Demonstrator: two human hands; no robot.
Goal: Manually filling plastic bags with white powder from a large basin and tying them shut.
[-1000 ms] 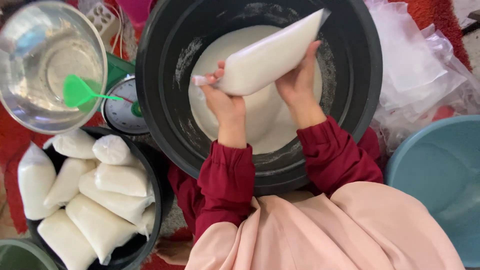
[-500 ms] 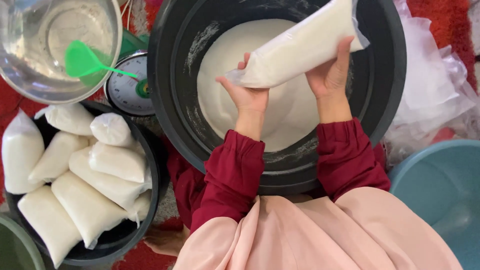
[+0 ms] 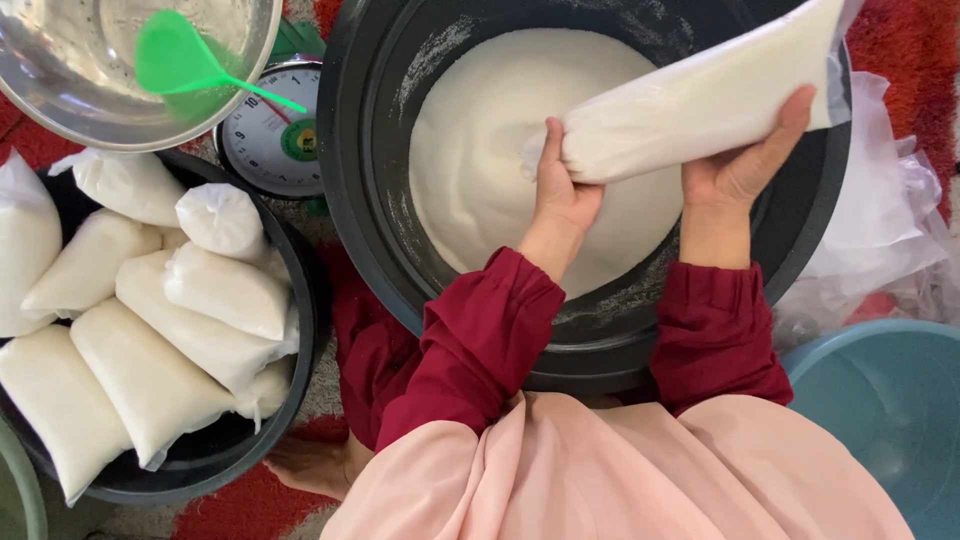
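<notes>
Floor with a red carpet (image 3: 30,140) carries everything here; no table is in view, and the room around it is not seen. One large black tub (image 3: 380,240) stands in the middle, with white powder (image 3: 480,170) inside. To the left there is one smaller dark basin (image 3: 300,330) with about eight filled white bags (image 3: 150,380); some lie under the others, so the count is not sure, and the leftmost ones are cut off by the edge. Above it there is one steel bowl (image 3: 40,100), partly cut off, with one green scoop (image 3: 175,60) in it, resting on one dial scale (image 3: 270,130), which it half hides. One blue-green basin (image 3: 890,400) is cut off at the right, beside a heap of clear plastic (image 3: 890,220).

The long plastic bag of white powder (image 3: 700,100) lies tilted over the black tub. The left hand (image 3: 562,195) pinches its lower end, and the right hand (image 3: 745,165) grips it from below near the middle. Its upper end goes out of the frame.
</notes>
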